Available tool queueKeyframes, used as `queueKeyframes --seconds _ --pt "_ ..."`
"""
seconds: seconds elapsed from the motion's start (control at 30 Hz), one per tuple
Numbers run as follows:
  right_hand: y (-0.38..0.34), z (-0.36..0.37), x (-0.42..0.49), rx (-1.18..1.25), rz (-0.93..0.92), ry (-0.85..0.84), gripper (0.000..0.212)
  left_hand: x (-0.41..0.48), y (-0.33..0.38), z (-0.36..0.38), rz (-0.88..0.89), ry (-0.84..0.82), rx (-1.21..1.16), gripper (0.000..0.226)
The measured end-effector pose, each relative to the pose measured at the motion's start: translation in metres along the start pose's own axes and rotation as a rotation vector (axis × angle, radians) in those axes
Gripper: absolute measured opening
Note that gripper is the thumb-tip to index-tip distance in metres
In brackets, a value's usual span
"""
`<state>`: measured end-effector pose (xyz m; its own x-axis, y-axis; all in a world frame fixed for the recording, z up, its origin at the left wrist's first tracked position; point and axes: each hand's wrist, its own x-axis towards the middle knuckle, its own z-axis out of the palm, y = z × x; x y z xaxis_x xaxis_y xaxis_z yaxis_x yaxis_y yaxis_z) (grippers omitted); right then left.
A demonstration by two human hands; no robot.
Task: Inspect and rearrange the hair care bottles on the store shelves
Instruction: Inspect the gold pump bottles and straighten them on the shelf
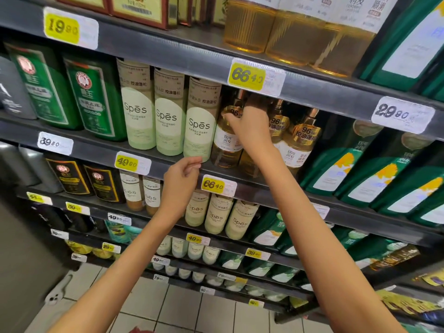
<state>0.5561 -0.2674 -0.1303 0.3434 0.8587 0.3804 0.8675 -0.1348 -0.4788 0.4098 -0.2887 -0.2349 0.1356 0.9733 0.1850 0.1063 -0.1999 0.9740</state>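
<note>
While right hand seemingly grips amber bottle, left hand (curled) hovers.

Right hand curls over a clear amber plastic pump bottle, hiding its top; cream cardboard boxes cropped by the upper edge; white price tag small print blurred.

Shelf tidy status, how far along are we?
Done, it seems: three Spes bottles stand upright, labels out. In hand: the right grip holds an amber pump bottle by its shoulder; the left grip hovers by the shelf edge, contact unclear. Left: the neighbouring amber bottles and lower shelves, presumably.
</note>
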Motion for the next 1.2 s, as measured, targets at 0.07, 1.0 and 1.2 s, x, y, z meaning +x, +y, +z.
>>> queueKeyframes --seconds 0.07,1.0,1.2 --pt "-0.001 0.001 0.003 -0.018 0.031 -0.06 0.037 -0.001 0.0 -0.001 -0.004 -0.001 0.012 0.027" --pt "0.006 0.003 -0.09 0.514 -0.169 0.254 0.074 -0.054 -0.001 0.013 0.149 -0.037 0.108 0.061" --pt "0.007 0.001 -0.117 0.873 0.174 0.045 0.045 -0.084 -0.008 0.019 0.017 -0.057 -0.057 0.07"
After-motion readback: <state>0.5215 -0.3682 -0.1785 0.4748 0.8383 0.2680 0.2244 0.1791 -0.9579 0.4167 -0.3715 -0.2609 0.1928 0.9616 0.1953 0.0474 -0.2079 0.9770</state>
